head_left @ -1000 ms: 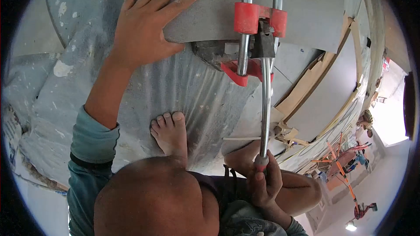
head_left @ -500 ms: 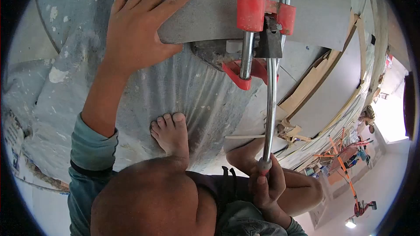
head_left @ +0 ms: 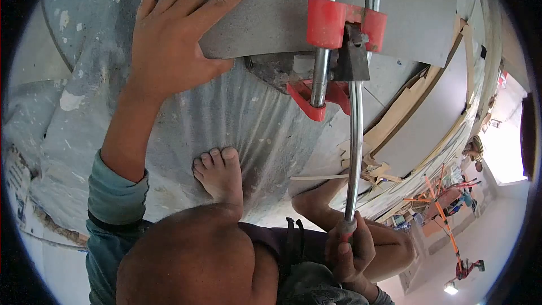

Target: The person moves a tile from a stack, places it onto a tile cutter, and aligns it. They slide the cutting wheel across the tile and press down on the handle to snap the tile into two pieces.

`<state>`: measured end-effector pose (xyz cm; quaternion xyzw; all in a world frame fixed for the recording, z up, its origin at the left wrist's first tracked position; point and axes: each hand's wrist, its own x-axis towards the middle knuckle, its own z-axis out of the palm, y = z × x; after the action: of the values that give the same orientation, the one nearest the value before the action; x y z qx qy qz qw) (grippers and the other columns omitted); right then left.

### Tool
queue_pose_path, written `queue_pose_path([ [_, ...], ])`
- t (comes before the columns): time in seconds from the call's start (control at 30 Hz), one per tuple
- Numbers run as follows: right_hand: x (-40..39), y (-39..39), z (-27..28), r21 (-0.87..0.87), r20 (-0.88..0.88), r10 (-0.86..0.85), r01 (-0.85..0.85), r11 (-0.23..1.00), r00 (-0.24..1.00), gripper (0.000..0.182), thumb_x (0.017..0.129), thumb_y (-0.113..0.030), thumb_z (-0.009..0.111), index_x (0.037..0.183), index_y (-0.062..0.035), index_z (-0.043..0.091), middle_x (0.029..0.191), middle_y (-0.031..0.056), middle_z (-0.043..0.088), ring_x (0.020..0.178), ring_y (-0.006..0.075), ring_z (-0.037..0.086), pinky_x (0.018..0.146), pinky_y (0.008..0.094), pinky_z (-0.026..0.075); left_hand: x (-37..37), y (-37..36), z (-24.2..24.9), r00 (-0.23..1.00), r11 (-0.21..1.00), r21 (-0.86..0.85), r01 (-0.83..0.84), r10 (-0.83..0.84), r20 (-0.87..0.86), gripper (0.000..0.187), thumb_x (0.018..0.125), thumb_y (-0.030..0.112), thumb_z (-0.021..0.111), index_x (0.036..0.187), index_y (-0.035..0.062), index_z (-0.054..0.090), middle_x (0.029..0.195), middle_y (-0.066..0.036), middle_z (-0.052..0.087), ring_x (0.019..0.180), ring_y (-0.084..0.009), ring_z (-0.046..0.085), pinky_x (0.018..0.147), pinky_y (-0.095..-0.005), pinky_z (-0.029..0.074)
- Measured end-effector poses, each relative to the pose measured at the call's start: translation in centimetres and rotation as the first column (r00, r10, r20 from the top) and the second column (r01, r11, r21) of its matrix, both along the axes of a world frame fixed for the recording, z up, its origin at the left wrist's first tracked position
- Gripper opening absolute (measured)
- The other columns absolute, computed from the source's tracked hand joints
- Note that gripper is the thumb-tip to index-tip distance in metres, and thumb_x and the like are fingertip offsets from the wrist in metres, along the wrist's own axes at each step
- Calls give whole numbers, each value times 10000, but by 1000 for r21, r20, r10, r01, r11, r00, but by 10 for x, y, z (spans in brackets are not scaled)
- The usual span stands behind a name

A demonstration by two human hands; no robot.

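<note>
My left hand (head_left: 172,51) lies flat with its fingers spread over the near left part of a large grey tile (head_left: 271,17). The tile rests on a manual tile cutter, whose red carriage (head_left: 326,24) sits on two chrome rails above it. From the carriage a long chrome lever (head_left: 355,147) comes back toward me. My right hand (head_left: 351,251) is wrapped around the lever's grip, close to my right knee. A red end bracket (head_left: 307,100) holds the near end of the rails, beyond the tile's near edge. The cutting wheel is hidden.
Paint-spotted grey sheeting (head_left: 226,118) covers the floor under my bare foot (head_left: 220,172). Torn cardboard (head_left: 406,107) and scraps lie to the right, around another flat panel (head_left: 423,113). Farther right stand an orange-legged stand (head_left: 443,220) and a lit lamp (head_left: 450,288).
The carriage has slid slightly toward me along the rails. My right hand and the lever have come back and a little right with it. My left hand has shifted slightly left with the tile.
</note>
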<state>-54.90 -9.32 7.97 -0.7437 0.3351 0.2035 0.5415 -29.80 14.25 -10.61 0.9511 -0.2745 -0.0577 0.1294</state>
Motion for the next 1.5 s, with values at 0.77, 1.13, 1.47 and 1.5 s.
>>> queue_pose_path([
  [0.77, -18, -3, -24, 28, 37, 3, -4, 1000, 999, 540, 914, -203, 498, 1295, 139, 326, 849, 196, 624, 616, 129, 571, 576, 254, 472, 0, -2, 5, 999, 1000, -7, -18, 18, -40, 868, 440, 382, 803, 1255, 233, 547, 1427, -90, 369, 1324, -292, 313, 1048, -537, 222],
  [1.13, -12, -3, -11, 22, 3, -25, 25, 999, 1000, 549, 914, -234, 520, 1308, 103, 339, 863, 168, 626, 630, 122, 556, 588, 257, 468, 0, -3, 6, 999, 1000, 23, -21, 22, -49, 863, 454, 411, 802, 1258, 234, 543, 1432, -83, 362, 1321, -293, 317, 1045, -541, 223],
  [1.47, -17, -5, -18, -3, 32, 31, -31, 1000, 999, 545, 913, -222, 513, 1307, 110, 336, 837, 173, 627, 621, 133, 565, 580, 260, 470, -1, -1, 1, 1000, 1000, 4, -15, 15, -18, 861, 456, 384, 801, 1261, 226, 540, 1436, -84, 354, 1331, -286, 299, 1055, -528, 207],
  [1.5, -16, -3, -19, -2, 37, 11, -11, 1000, 999, 544, 912, -222, 514, 1305, 112, 339, 838, 173, 628, 622, 133, 567, 580, 260, 472, -1, -1, 1, 1000, 1000, 4, -14, 14, -20, 861, 456, 384, 801, 1261, 226, 540, 1436, -84, 354, 1331, -286, 299, 1055, -528, 207],
])
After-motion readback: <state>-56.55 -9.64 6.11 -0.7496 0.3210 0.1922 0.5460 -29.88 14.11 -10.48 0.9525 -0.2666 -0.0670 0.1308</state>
